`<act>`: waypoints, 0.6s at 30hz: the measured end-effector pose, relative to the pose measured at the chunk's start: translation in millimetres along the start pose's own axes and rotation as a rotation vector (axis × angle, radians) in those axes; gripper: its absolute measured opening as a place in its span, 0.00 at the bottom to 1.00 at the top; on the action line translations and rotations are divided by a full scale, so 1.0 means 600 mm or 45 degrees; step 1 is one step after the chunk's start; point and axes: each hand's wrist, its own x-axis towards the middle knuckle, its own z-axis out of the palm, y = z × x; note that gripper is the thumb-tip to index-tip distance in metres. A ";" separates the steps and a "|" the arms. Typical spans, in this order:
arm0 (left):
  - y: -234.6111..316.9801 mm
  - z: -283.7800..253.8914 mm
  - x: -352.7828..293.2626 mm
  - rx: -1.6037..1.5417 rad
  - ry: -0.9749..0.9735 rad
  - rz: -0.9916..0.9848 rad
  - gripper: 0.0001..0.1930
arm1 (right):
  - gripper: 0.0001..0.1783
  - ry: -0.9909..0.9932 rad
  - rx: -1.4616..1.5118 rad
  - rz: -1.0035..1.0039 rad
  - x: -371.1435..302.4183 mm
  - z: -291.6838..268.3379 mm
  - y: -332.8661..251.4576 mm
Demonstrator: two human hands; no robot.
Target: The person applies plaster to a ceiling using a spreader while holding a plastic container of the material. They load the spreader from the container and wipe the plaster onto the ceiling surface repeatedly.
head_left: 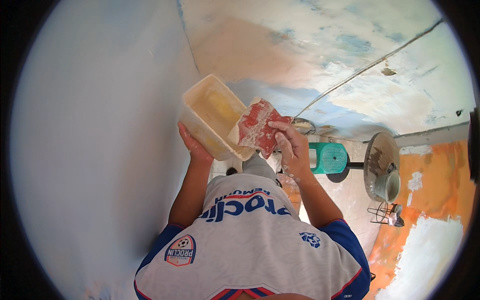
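My left hand [196,144] is closed around the near left side of a cream rectangular plastic tub [202,128], held tilted before my chest. Inside the tub, yellowish residue coats the bottom and walls. My right hand [292,146] pinches a red putty spreader [257,124] between thumb and fingers. White paste is smeared over the spreader's face, with a thicker line along its edge. That pasted edge lies at the tub's right rim. White smudges mark the fingers and wrist of my right hand.
A bluish-white wall [95,150] rises close on my left. Ahead is a patchy plastered wall [320,55] with a cable [370,72] across it. To the right stand a green plastic stool [331,157] and a round table [376,160] bearing a bucket [388,186]. An orange wall [435,185] has white patches.
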 end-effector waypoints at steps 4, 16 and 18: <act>0.005 0.027 0.005 0.006 -0.004 -0.025 0.43 | 0.25 -0.061 -0.481 -0.441 0.018 -0.026 -0.022; -0.015 0.055 0.035 0.013 -0.030 0.012 0.42 | 0.19 0.271 -1.224 -1.021 0.094 -0.092 -0.025; -0.018 0.060 0.037 0.002 -0.070 0.030 0.42 | 0.17 0.314 -0.950 -1.003 0.115 -0.091 0.005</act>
